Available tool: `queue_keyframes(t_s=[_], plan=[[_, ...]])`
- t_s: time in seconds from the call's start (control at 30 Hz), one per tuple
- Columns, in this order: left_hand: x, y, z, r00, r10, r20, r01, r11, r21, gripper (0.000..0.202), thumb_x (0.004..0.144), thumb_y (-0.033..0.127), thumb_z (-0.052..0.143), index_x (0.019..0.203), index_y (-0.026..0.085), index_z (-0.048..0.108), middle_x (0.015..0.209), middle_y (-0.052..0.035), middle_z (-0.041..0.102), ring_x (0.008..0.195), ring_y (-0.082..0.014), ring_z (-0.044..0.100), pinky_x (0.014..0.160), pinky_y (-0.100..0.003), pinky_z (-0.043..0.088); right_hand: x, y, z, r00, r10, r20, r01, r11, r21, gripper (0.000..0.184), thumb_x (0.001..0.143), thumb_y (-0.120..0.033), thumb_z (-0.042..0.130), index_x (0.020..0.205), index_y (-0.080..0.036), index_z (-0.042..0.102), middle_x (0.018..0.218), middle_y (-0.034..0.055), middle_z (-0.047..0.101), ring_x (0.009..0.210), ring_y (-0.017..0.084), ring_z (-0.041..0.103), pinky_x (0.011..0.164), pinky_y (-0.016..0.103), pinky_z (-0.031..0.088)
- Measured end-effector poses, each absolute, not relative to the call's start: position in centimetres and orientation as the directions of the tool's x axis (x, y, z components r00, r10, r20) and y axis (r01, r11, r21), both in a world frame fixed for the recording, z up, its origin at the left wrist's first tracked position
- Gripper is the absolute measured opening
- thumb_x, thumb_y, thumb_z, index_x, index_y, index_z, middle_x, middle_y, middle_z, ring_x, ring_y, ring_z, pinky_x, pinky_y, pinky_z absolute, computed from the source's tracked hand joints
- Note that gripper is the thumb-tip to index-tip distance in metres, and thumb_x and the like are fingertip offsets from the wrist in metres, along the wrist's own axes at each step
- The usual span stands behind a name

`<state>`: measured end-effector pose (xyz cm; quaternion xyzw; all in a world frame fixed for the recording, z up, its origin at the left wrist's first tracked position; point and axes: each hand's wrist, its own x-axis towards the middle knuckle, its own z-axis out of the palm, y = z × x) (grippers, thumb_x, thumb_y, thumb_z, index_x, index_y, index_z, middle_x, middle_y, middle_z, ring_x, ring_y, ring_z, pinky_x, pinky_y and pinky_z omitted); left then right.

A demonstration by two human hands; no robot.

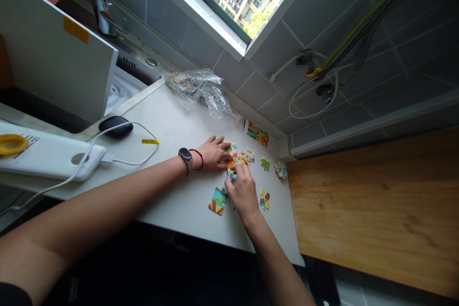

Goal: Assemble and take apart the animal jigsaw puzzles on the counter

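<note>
Colourful jigsaw pieces lie on a white counter (172,129). My left hand (214,153), with a watch and a red band at the wrist, rests fingers flat on a joined cluster of pieces (237,155). My right hand (241,190) pinches a small piece (232,171) at the cluster's near edge. A joined section (217,201) lies left of my right hand and a single piece (264,199) to its right. A green piece (265,164) and a small pile of pieces (280,169) lie further right. The reference picture (256,133) leans at the wall.
Clear plastic bags of pieces (201,87) sit at the back by the tiled wall. A white device (46,155) with a cable, a yellow lid (12,144) and a black mouse (115,126) occupy the left. A wooden board (376,205) adjoins the counter's right edge.
</note>
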<state>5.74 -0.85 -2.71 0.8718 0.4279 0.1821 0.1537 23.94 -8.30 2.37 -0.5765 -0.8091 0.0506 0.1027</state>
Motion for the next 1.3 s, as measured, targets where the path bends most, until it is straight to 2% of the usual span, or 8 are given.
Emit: queue_keyframes(t_s=[0.1, 0.27, 0.4, 0.47, 0.67, 0.87, 1.13, 1.3], plan=[[5.8, -0.9, -2.7, 0.563, 0.803, 0.195, 0.689, -0.587, 0.426, 0.04, 0.095, 0.053, 0.064, 0.13, 0.037, 0.074, 0.157, -0.0082, 0.053, 0.146, -0.0425, 0.039, 0.117, -0.06, 0.031, 24.7, -7.8, 2.7, -0.38, 0.911, 0.159, 0.864, 0.411, -0.292, 0.02, 0.091, -0.011, 0.053, 0.104, -0.02, 0.065, 0.107, 0.0088, 0.065, 0.088, 0.02, 0.068, 0.084, 0.034, 0.059], [6.1, -1.0, -2.7, 0.548, 0.815, 0.188, 0.697, -0.569, 0.436, 0.041, 0.091, 0.051, 0.068, 0.128, 0.035, 0.075, 0.157, -0.0082, 0.052, 0.147, -0.0434, 0.038, 0.119, -0.061, 0.027, 27.4, -8.6, 2.3, -0.384, 0.899, 0.211, 0.738, 0.436, -0.515, 0.01, 0.097, -0.023, 0.058, 0.103, -0.023, 0.066, 0.105, 0.0082, 0.068, 0.094, 0.021, 0.071, 0.077, 0.032, 0.065], [6.2, -1.1, -2.6, 0.539, 0.822, 0.183, 0.701, -0.559, 0.443, 0.039, 0.09, 0.047, 0.067, 0.126, 0.036, 0.075, 0.156, -0.0074, 0.053, 0.147, -0.0419, 0.037, 0.119, -0.061, 0.025, 29.6, -9.4, 1.2, -0.511, 0.809, 0.292, 0.713, 0.588, -0.383, 0.022, 0.095, -0.017, 0.061, 0.115, -0.024, 0.067, 0.127, 0.0124, 0.068, 0.123, 0.026, 0.066, 0.107, 0.045, 0.058], [6.1, -1.1, -2.4, 0.548, 0.818, 0.174, 0.697, -0.562, 0.445, 0.04, 0.09, 0.048, 0.067, 0.127, 0.036, 0.075, 0.155, -0.0077, 0.053, 0.146, -0.0415, 0.037, 0.119, -0.06, 0.026, 30.2, -9.3, 0.7, -0.554, 0.781, 0.288, 0.717, 0.624, -0.312, 0.027, 0.097, -0.014, 0.059, 0.122, -0.022, 0.066, 0.135, 0.0143, 0.065, 0.131, 0.026, 0.062, 0.112, 0.047, 0.055], [5.8, -0.9, -2.4, 0.572, 0.808, 0.143, 0.696, -0.57, 0.437, 0.048, 0.088, 0.051, 0.07, 0.134, 0.037, 0.072, 0.159, -0.008, 0.049, 0.149, -0.0434, 0.034, 0.12, -0.061, 0.027, 30.9, -8.3, 0.5, -0.628, 0.735, 0.256, 0.728, 0.671, -0.142, 0.035, 0.098, -0.014, 0.058, 0.131, -0.021, 0.067, 0.13, 0.0144, 0.069, 0.124, 0.028, 0.063, 0.105, 0.048, 0.057], [5.6, -0.8, -2.4, 0.588, 0.801, 0.113, 0.706, -0.576, 0.413, 0.05, 0.093, 0.056, 0.064, 0.14, 0.041, 0.067, 0.164, -0.0059, 0.045, 0.152, -0.0429, 0.032, 0.121, -0.061, 0.026, 30.3, -7.8, 0.0, -0.655, 0.717, 0.238, 0.728, 0.683, -0.056, 0.04, 0.097, -0.008, 0.053, 0.131, -0.021, 0.071, 0.121, 0.0126, 0.074, 0.116, 0.026, 0.066, 0.099, 0.044, 0.059], [5.7, -0.8, -2.4, 0.578, 0.808, 0.115, 0.7, -0.564, 0.438, 0.049, 0.092, 0.052, 0.068, 0.139, 0.04, 0.068, 0.164, -0.0054, 0.046, 0.152, -0.0437, 0.033, 0.122, -0.062, 0.027, 30.0, -7.1, 0.3, -0.65, 0.724, 0.229, 0.727, 0.681, -0.091, 0.036, 0.102, -0.011, 0.05, 0.126, -0.023, 0.074, 0.115, 0.0118, 0.077, 0.111, 0.026, 0.068, 0.096, 0.044, 0.06], [5.8, -0.7, -2.5, 0.585, 0.804, 0.108, 0.699, -0.567, 0.436, 0.051, 0.093, 0.053, 0.066, 0.142, 0.04, 0.066, 0.164, -0.0069, 0.045, 0.152, -0.0455, 0.032, 0.121, -0.065, 0.027, 30.2, -6.8, -0.1, -0.611, 0.714, 0.34, 0.711, 0.685, -0.159, 0.035, 0.104, -0.012, 0.048, 0.125, -0.021, 0.074, 0.115, 0.0136, 0.077, 0.115, 0.026, 0.069, 0.099, 0.047, 0.061]])
